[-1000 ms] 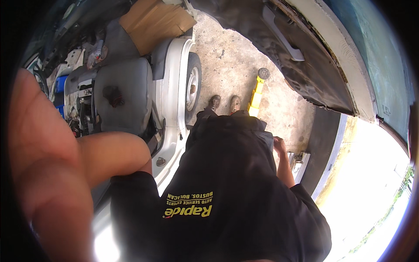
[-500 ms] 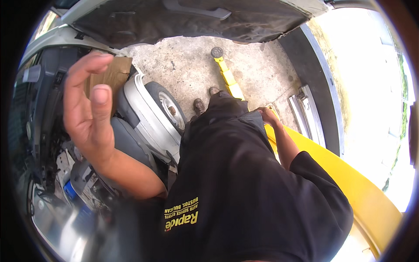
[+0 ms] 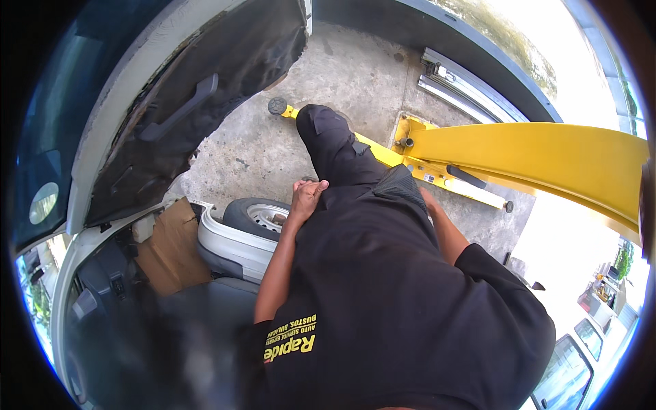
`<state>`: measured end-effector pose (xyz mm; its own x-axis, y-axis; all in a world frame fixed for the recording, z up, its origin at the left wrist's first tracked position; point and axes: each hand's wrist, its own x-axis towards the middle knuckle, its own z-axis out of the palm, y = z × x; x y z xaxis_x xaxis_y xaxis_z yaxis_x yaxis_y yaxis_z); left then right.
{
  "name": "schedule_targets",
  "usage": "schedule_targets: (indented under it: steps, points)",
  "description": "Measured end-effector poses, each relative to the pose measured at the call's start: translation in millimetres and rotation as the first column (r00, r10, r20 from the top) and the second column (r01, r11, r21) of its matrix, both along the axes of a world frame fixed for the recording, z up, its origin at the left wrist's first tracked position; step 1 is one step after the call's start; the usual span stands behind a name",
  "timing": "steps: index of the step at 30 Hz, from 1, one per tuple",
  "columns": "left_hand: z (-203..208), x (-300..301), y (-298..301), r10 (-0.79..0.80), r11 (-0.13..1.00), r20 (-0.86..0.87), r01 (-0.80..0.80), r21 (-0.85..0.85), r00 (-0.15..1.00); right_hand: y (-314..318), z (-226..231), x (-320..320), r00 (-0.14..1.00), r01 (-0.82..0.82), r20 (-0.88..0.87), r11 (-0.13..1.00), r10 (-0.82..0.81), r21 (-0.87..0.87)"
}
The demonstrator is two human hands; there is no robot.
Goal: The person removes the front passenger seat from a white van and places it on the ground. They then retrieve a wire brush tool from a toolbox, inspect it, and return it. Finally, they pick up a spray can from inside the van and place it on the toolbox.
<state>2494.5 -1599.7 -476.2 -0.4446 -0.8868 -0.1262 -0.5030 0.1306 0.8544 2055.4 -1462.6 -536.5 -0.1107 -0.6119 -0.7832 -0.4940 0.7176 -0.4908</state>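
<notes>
My left hand (image 3: 307, 198) is curled closed beside the front of my black trousers (image 3: 335, 147). Whether cloth or anything else is caught in its fingers I cannot make out. On the other side, my right forearm (image 3: 447, 229) goes down by my hip, and the fingers of that hand are hidden behind my black shirt (image 3: 403, 294). Left of my left hand are a vehicle's wheel (image 3: 256, 217) and its white body sill (image 3: 229, 249). The vehicle's door (image 3: 198, 130) stands ajar, showing a dark lining with a grey pull handle (image 3: 181, 109).
A yellow lift arm (image 3: 379, 152) with a round pad (image 3: 277, 106) runs low across the concrete floor (image 3: 239, 147). Its yellow post (image 3: 526, 147) rises at the right. Metal rails (image 3: 468, 92) lie by the far dark edge. Brown cardboard (image 3: 174, 246) sits inside the vehicle.
My left hand has dropped from raised and spread at the left to closed by my trousers. My view has swung right, and my right hand has slipped out of sight. One knee now appears raised.
</notes>
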Motion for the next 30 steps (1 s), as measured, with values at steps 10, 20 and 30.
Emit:
schedule_targets:
  steps: [10,20,30]
  points:
    - [13.6,-68.9,-113.8,-0.012,0.992,0.194,0.037,-0.125,0.981,-115.4,-33.0,-34.6,0.996,0.05,-0.074,0.999,-0.049,0.001]
    - [-25.4,-115.5,-296.5,0.53,0.658,0.224,-0.563,0.5,0.818,-257.9,-36.4,-188.7,0.859,0.497,0.081,0.861,-0.506,0.104]
    - [10.1,-173.2,-365.2,0.709,0.476,0.263,-0.72,0.505,0.654,-371.5,-33.6,-311.4,0.897,0.441,-0.016,0.897,-0.442,-0.022]
